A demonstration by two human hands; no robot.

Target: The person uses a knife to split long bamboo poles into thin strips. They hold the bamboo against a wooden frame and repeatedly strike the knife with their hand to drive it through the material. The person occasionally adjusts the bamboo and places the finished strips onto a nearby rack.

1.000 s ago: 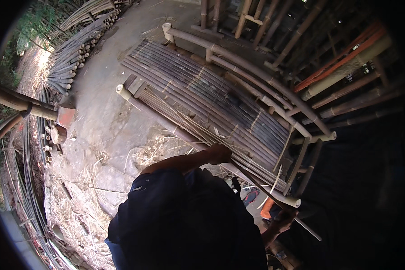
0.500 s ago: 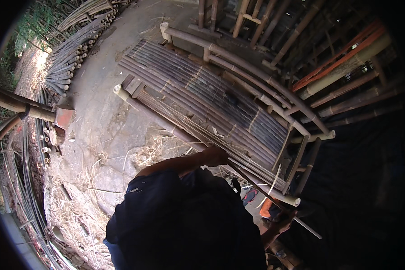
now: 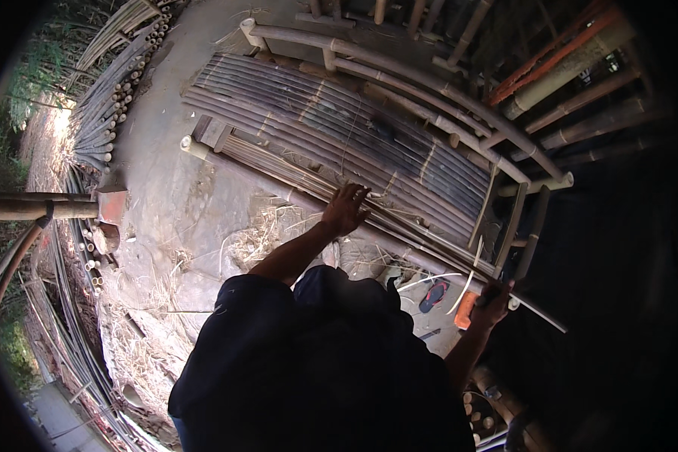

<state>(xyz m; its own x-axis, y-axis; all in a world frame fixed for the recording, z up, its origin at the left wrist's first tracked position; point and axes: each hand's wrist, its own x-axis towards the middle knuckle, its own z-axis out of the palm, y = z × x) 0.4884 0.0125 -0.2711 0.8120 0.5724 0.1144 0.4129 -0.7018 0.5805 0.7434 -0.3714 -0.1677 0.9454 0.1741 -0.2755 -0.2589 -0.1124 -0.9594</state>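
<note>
A bamboo bench point(image 3: 399, 143) with a slatted seat stretches across the middle. Long thin bamboo strips point(image 3: 279, 166) lie along its near side, beside the thick front pole point(image 3: 256, 179). My left hand point(image 3: 345, 211) rests on these strips with its fingers spread, gripping nothing that I can see. At the bench's right end, my right hand point(image 3: 493, 303) is closed round a bamboo strip point(image 3: 542, 316), whose pale end sticks out to the right past the bench. A curved pale sliver point(image 3: 471, 277) hangs over the front pole close to that hand. My right fingers are partly in shadow.
Stacked bamboo poles point(image 3: 102, 124) lie at the far left. A red block-like piece point(image 3: 111, 207) sits by a wooden beam point(image 3: 38, 207). Shavings point(image 3: 271, 233) litter the ground. A dark sandal point(image 3: 433, 296) and an orange object point(image 3: 465, 310) lie below the bench.
My left hand has opened from its closed grip and moved slightly up and left. My right hand has risen toward the bench end with the strip, which now lies along the front pole.
</note>
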